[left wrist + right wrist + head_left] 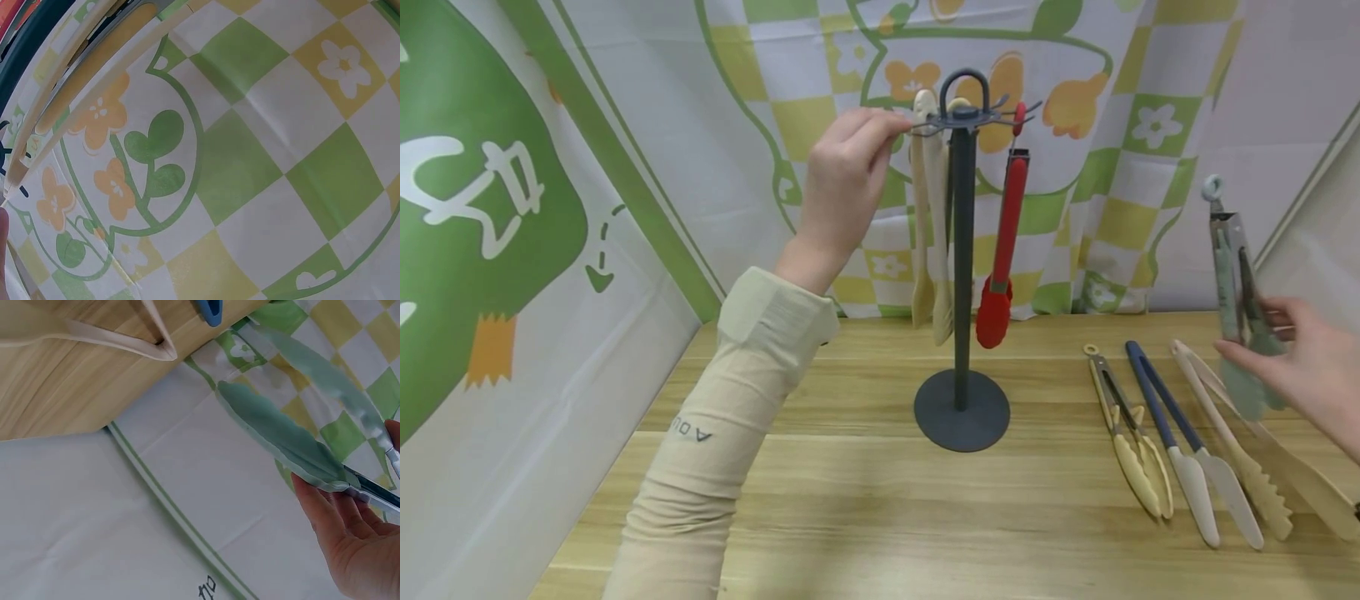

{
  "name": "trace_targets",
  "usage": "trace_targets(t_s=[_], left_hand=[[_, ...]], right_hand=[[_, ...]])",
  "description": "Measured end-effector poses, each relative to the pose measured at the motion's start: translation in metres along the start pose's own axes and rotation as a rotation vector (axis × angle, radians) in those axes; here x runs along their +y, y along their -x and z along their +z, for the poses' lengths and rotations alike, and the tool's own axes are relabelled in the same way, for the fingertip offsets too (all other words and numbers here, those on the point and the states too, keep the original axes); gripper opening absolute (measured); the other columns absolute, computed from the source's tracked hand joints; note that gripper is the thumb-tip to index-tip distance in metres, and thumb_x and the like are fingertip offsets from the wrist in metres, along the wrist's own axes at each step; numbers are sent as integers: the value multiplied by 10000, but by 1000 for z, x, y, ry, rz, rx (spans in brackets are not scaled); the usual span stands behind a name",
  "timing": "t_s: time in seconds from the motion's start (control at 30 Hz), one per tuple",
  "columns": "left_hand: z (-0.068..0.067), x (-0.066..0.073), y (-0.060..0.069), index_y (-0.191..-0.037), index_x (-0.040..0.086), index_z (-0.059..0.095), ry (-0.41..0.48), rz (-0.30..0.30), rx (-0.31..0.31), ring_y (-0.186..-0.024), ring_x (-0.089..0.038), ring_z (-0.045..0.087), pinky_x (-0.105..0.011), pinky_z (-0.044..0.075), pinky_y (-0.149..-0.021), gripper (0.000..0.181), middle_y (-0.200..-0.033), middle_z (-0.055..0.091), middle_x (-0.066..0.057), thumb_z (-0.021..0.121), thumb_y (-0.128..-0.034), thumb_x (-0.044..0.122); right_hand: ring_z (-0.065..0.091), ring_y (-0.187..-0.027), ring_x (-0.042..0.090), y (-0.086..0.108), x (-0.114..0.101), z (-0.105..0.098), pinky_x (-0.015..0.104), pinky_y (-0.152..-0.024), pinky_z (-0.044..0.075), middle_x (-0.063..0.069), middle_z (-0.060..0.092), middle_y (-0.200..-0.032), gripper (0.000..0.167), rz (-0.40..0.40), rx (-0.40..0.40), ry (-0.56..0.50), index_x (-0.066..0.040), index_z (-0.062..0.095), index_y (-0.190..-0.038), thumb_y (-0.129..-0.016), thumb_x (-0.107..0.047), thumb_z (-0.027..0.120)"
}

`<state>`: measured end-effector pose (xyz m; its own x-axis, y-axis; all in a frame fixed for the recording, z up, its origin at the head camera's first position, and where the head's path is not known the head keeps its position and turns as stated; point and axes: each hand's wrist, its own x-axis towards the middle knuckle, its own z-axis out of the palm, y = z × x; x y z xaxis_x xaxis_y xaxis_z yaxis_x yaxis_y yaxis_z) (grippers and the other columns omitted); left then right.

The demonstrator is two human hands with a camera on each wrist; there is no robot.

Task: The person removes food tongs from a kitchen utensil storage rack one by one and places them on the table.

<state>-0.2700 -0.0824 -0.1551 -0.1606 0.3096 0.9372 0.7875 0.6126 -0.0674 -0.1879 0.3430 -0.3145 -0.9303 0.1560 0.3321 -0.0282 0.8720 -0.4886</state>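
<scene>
A dark grey utensil stand (963, 275) rises from a round base in the head view. My left hand (850, 167) pinches the tip of one hook on its top, at the left side. From the hooks hang red tongs (1011, 225) on the right and beige tongs (922, 217) on the left, with more behind partly hidden. Off to the right, my right hand (1307, 358) holds pale green tongs (1228, 275) with the ring end up. In the right wrist view, the green tongs' scalloped heads (281, 434) are spread apart, with fingers around the metal arms.
On the wooden table (850, 517), to the right of the stand, lie cream-yellow tongs (1131, 442), blue-handled tongs with pale tips (1187, 442) and beige tongs (1232, 433). A patterned curtain (820, 75) hangs behind the stand.
</scene>
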Motion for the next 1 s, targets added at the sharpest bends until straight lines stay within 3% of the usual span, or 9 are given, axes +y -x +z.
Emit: trace_targets(t_s=[0.27,0.43,0.53,0.6,0.67,0.77,0.9,0.97,1.0], left_hand=[[0,0,-1,-909,-31,670,7,3,-2,-892,-243,604,-177,445,-847,190,-916,663,-141,487,-924,17],[-1,0,-1,-910,-26,674,0,-6,-10,-891,-241,604,-177,445,-845,188,-918,667,-135,489,-919,4],[-1,0,-1,-908,-24,675,3,-7,-8,-891,-242,606,-176,444,-847,186,-918,669,-134,491,-916,2],[-1,0,-2,-907,-26,675,3,-6,-7,-889,-242,606,-175,444,-845,185,-918,669,-135,492,-915,0],[-1,1,-2,-906,-25,675,3,-5,-7,-889,-242,606,-174,444,-845,184,-918,669,-135,493,-914,1],[-1,1,-2,-908,-25,674,-2,-5,-9,-891,-241,607,-172,442,-847,184,-921,669,-135,492,-916,5],[-1,2,-3,-910,-26,673,-4,-4,-11,-892,-244,608,-170,439,-852,182,-921,668,-138,494,-915,7],[-1,2,-3,-911,-26,673,-5,-3,-13,-892,-245,608,-171,439,-852,182,-921,667,-139,493,-915,6],[-1,2,-3,-912,-26,673,-6,-3,-14,-892,-244,608,-172,440,-852,183,-921,667,-139,492,-916,7]], right_hand=[[367,-1040,477,-29,92,30,539,-757,358,346,401,-1184,858,26,83,3,20,237,-1401,-792,-412,659],[386,-965,458,-22,76,20,458,-710,370,359,396,-1151,757,27,109,-31,88,279,-1352,-806,-267,665],[422,-861,185,-20,74,17,284,-669,339,243,440,-1061,689,23,148,-38,65,344,-1324,-796,-228,676],[432,-904,218,-21,79,17,347,-735,340,254,428,-1075,677,19,153,-75,76,339,-1319,-800,-212,664],[392,-868,121,-24,91,22,258,-703,294,195,426,-1059,677,27,171,-60,58,347,-1320,-799,-236,665],[406,-900,199,-29,107,25,299,-726,307,251,411,-1093,710,27,162,-114,100,317,-1315,-786,-213,672],[313,-848,-83,-35,133,33,148,-733,267,-127,408,-1008,634,30,217,-128,-177,402,-1319,-764,-209,709],[369,-892,-31,-33,133,32,169,-823,288,-100,440,-1037,652,36,218,-149,-171,396,-1330,-759,-189,710],[306,-854,-109,-33,133,32,123,-791,256,-137,408,-1018,651,38,233,-134,-176,393,-1335,-764,-203,705]])
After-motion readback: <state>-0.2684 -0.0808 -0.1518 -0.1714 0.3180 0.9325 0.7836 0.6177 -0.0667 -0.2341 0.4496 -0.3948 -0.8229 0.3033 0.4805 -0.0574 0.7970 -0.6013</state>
